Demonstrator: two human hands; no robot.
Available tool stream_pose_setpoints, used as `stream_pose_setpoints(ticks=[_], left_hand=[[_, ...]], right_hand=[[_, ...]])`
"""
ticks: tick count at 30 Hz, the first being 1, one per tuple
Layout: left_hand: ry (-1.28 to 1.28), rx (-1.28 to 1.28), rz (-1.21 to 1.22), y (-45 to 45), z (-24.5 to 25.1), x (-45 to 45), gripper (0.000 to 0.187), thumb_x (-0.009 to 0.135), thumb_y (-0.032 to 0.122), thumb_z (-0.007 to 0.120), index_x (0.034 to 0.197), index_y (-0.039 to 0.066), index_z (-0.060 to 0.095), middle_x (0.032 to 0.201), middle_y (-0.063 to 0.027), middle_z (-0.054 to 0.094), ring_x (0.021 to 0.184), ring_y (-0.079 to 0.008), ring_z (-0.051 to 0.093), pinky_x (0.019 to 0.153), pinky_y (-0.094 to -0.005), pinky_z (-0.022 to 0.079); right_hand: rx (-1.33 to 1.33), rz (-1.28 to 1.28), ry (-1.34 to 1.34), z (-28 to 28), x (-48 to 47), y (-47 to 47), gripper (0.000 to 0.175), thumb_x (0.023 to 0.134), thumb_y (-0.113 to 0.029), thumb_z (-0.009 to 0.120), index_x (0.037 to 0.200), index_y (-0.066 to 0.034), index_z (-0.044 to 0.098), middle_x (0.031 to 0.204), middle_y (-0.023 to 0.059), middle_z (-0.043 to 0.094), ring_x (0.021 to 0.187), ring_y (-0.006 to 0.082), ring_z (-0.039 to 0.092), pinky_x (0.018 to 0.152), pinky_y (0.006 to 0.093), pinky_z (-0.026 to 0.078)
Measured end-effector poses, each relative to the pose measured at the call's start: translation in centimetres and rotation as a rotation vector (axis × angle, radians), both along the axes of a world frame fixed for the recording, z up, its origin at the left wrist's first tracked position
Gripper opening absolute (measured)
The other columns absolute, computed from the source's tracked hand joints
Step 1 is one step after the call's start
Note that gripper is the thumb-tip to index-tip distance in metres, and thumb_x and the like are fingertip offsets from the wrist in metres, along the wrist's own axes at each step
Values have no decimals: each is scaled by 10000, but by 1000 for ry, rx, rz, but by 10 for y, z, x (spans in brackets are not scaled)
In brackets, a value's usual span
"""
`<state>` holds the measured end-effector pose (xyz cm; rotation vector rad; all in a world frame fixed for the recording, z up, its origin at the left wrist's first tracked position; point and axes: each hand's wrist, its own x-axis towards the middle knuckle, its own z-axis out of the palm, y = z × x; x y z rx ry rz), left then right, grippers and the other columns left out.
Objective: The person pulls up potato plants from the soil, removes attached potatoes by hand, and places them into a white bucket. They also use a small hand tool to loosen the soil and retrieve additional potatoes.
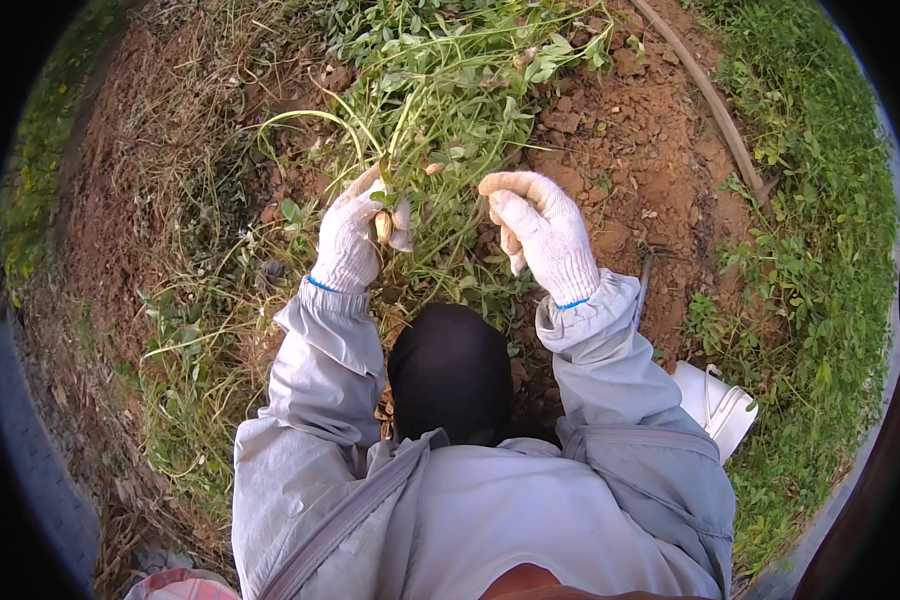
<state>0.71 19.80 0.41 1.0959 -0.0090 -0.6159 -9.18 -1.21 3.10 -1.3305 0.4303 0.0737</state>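
Note:
My left hand, in a white knit glove with a blue cuff edge, grips the stems of a green peanut plant. A tan peanut pod hangs at its fingers, and another pod shows among the stems just to the right. My right hand, gloved the same way, is raised right of the plants with its fingers curled. Whether anything small is between those fingertips cannot be told. Between and beyond both hands lies a heap of leafy peanut plants.
A long wooden pole lies on the reddish soil at the upper right. A thin metal rod is beside my right sleeve. A white plastic bucket lies beyond my right elbow. Withered plants spread at the left.

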Motion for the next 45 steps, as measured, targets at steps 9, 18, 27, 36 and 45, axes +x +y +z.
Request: stream_pose_setpoints(ticks=[9, 18, 27, 36, 45], left_hand=[[134, -163, -65, 8, -7, -13, 225, 960, 150, 538, 1126, -2, 541, 660, -102, 561, 483, -217, 516, 456, -336, 434], [165, -146, -30, 5, -4, -18, 314, 964, 163, 524, 1210, -30, 543, 674, -103, 581, 474, -203, 501, 466, -310, 434], [195, -121, 137, -12, -3, -20, 596, 946, 65, 546, 1479, -89, 327, 754, -133, 623, 528, -186, 553, 435, -287, 450], [177, -130, 38, -30, 9, -41, 552, 971, 114, 587, 1459, -61, 396, 818, -122, 655, 559, -152, 584, 454, -249, 458], [123, -97, 64, -38, 15, -38, 400, 995, 142, 532, 1350, -37, 486, 719, -93, 630, 523, -165, 592, 455, -273, 494]], right_hand=[[-935, 384, -152, -1, 48, 17, 452, 887, -349, 730, 1207, -39, 650, 968, 133, 714, 805, 244, 685, 726, 361, 557], [-941, 435, -225, -1, 56, 13, 316, 885, -313, 690, 1038, -38, 666, 785, 94, 657, 682, 224, 648, 612, 362, 520], [-10, 665, 252, 26, -3, 31, 168, 868, -193, 624, 899, -36, 676, 710, 2, 604, 462, 50, 500, 412, 205, 394], [290, 684, 260, 23, -30, 33, 191, 869, -190, 589, 889, -16, 665, 680, 23, 588, 441, 67, 512, 391, 214, 397], [317, 958, 201, 43, -58, 59, 150, 860, -78, 610, 971, -16, 690, 754, 41, 641, 532, 81, 572, 456, 221, 473]])
